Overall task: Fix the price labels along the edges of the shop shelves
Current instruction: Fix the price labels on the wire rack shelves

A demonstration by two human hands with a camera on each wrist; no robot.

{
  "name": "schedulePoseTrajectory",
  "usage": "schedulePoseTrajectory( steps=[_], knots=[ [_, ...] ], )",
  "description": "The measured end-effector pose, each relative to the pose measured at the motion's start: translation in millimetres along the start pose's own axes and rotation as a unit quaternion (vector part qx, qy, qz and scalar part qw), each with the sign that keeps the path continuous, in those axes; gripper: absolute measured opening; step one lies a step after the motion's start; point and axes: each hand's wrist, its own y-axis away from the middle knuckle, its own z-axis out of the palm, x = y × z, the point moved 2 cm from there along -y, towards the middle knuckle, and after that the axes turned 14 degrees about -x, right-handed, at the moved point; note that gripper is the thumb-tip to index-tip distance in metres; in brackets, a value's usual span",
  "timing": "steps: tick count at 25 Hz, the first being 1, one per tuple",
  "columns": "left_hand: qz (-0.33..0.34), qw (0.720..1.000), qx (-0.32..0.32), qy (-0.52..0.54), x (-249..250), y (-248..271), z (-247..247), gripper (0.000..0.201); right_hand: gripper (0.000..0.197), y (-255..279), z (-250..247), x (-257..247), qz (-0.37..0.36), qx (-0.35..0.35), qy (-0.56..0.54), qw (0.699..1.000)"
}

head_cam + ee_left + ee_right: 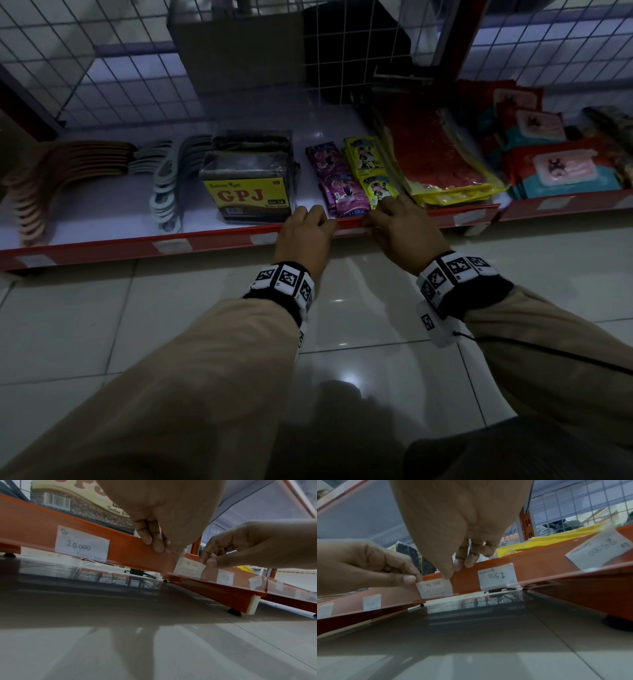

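Head view, sweeping left to right along the bottom shelf: curved tan hangers [37,192] lie stacked at the far left, then pale grey hangers [168,192], then a glossy wrapped pack marked GPJ [251,181]. Purple sachets [334,178] and yellow sachets [368,168] sit just behind the two hands, and past them lie flat red packets in yellow-edged plastic [442,157] and soft wipe packs [561,168]. Wire mesh [130,78] backs the whole shelf.

Now the red shelf edge [137,246], a smooth strip with small white paper tags set along it. The left hand [305,233] curls over that lip, fingers hooked on the top edge, and in the left wrist view its thumb presses the left end of the price label [188,568]. The right hand [399,224] mirrors it: in the right wrist view its thumb sits on the label's right end while the other fingers wrap over the lip. So both hands pinch the same little rectangular slip against the strip, between the GPJ pack and the sachets.

Left wrist view shows a neighbouring tag reading 10.000 [82,545]; right wrist view shows one reading 1.500 upside down [497,576] and a tilted 25.000 tag [599,550]. Glossy pale floor tiles [359,308] lie beneath both tan sleeves.
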Motion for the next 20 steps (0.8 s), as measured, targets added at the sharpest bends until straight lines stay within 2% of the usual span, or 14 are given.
schedulePoseTrajectory(
  steps=[6, 10, 15, 17, 20],
  knots=[
    [-0.007, 0.998, 0.014, 0.057, -2, 2, -3, 0.031, 0.017, 11, 2, 13, 0.016, 0.051, -0.027, 0.998],
    [-0.015, 0.999, 0.014, 0.040, 0, 3, -5, 0.024, 0.021, 22, 4, 29, 0.050, 0.073, -0.035, 0.995],
    [-0.029, 0.997, 0.074, -0.011, 12, 9, -6, 0.021, 0.018, 26, 6, 32, 0.038, 0.094, -0.037, 0.994],
    [0.008, 0.996, 0.086, -0.014, 24, 3, -6, 0.025, 0.014, 28, 5, 35, 0.027, 0.116, -0.028, 0.992],
    [0.078, 0.996, 0.043, -0.017, 51, -9, -1, 0.040, 0.008, 30, 5, 39, 0.015, 0.125, -0.014, 0.992]
  ],
)
